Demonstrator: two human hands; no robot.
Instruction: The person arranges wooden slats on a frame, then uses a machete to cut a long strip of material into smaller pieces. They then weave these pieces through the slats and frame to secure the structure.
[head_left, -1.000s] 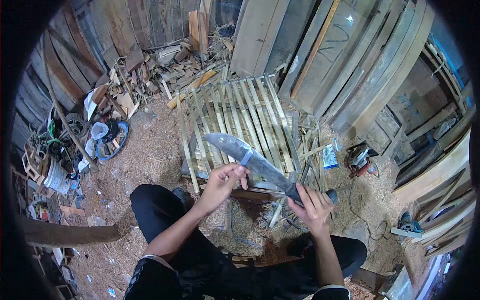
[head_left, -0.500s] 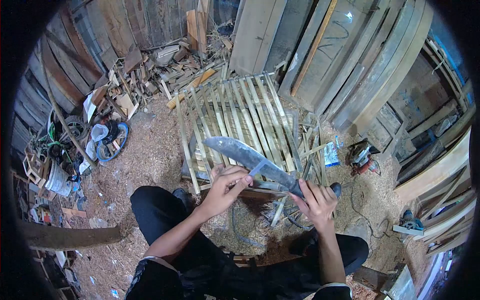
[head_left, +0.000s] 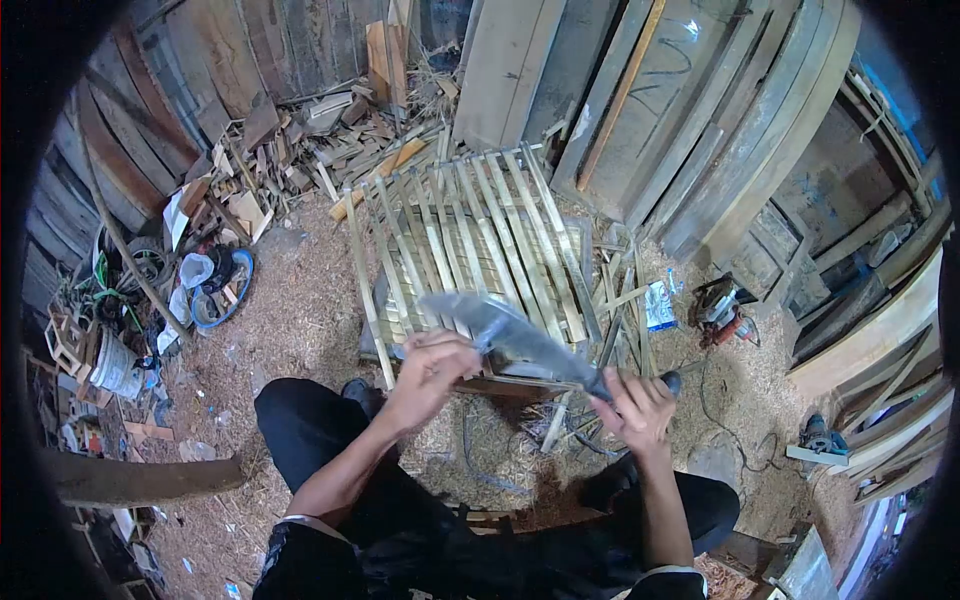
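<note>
A large machete point(head_left: 535, 345) is held out over my lap, its broad blade pointing left and slightly away from me. My right hand point(head_left: 638, 408) is closed around its handle. My left hand point(head_left: 430, 380) is closed in a pinch on a narrow grey strip point(head_left: 489, 336), which lies across or against the blade; motion blur hides the exact contact. Beneath the blade sits a rack of thin wooden slats point(head_left: 470, 235), laid side by side over a low wooden support.
Wood scraps point(head_left: 340, 140) are piled at the back left. Long boards point(head_left: 640, 120) lean along the back right. A red power tool point(head_left: 728, 318) and a blue tool point(head_left: 818, 438) lie on the right. A blue basin point(head_left: 243, 262) stands left, and sawdust covers the floor.
My left hand and the grey strip have moved left along the blade. The machete's tip has dropped a little in view and is now blurred. My right hand keeps its grip.
</note>
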